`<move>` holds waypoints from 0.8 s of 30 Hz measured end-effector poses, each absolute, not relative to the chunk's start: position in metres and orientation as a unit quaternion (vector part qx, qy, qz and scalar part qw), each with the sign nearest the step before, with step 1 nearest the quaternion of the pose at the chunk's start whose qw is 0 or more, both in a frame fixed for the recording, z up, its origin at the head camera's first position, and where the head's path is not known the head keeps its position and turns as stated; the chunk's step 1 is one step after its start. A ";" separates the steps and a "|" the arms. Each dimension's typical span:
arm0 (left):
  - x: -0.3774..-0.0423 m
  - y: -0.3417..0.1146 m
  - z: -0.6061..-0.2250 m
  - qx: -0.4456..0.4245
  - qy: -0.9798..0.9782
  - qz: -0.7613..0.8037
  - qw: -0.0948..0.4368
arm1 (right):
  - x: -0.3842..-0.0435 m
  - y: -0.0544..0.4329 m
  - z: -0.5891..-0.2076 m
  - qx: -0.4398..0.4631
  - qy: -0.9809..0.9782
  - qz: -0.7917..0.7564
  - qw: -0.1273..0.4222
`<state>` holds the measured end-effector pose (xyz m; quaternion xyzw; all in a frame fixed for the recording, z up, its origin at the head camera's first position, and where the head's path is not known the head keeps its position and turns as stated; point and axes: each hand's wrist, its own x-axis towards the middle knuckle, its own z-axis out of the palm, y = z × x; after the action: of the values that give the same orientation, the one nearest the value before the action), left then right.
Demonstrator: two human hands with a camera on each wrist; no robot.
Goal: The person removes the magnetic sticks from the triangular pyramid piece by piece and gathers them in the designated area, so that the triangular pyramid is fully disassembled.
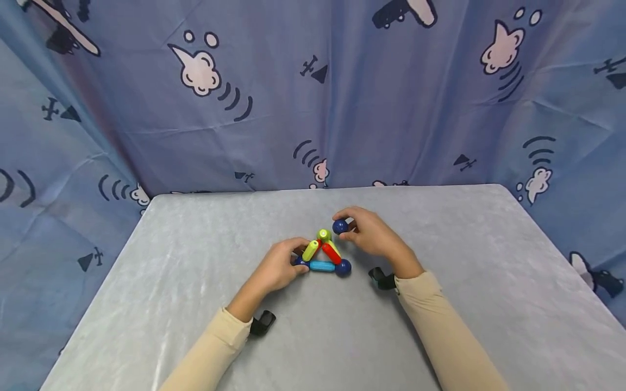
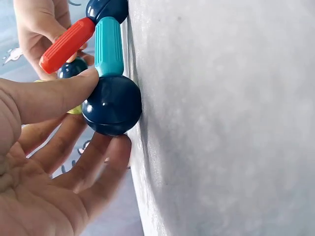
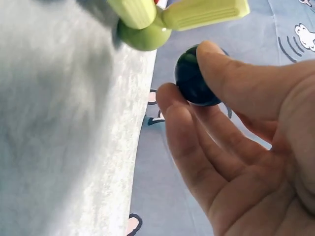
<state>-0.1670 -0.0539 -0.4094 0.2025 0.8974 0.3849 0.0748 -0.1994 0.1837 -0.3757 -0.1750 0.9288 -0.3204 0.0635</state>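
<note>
A small frame of toy building rods and balls stands on the table. Its front edge is a light-blue rod [image 1: 322, 266] between two dark blue balls. My left hand [image 1: 279, 264] holds the left corner ball [image 2: 112, 105] between thumb and fingers. The right corner ball [image 1: 343, 267] rests on the table. Red rods [image 1: 331, 253] and yellow-green rods [image 1: 310, 250] slant from the corners, and a green ball [image 3: 145, 38] joins rods at the back. Just right of the frame, my right hand [image 1: 369, 232] pinches a loose dark blue ball [image 1: 340, 227], apart from the green ball.
A grey cloth covers the table [image 1: 220, 228]. Behind it hangs a blue patterned curtain [image 1: 274, 108], close to the far edge. Black wrist-camera mounts [image 1: 263, 323] stick out beside both beige sleeves [image 1: 447, 326].
</note>
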 end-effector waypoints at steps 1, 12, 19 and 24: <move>-0.167 -0.054 -0.410 0.204 0.897 0.385 0.071 | -0.200 0.185 -0.377 -0.170 0.929 -0.321 0.067; -0.161 -0.060 -0.410 0.189 0.909 0.364 0.074 | -0.223 0.214 -0.388 -0.122 0.949 -0.282 0.075; -0.159 -0.066 -0.411 0.195 0.905 0.367 0.089 | -0.244 0.241 -0.393 -0.090 0.958 -0.266 0.052; -0.158 -0.069 -0.410 0.191 0.906 0.368 0.087 | -0.257 0.251 -0.395 -0.079 0.959 -0.267 0.054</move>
<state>-0.1581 -0.0695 -0.4104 0.1912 0.9057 0.3683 0.0869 -0.2568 0.2508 -0.3947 -0.0788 0.9590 -0.2670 0.0540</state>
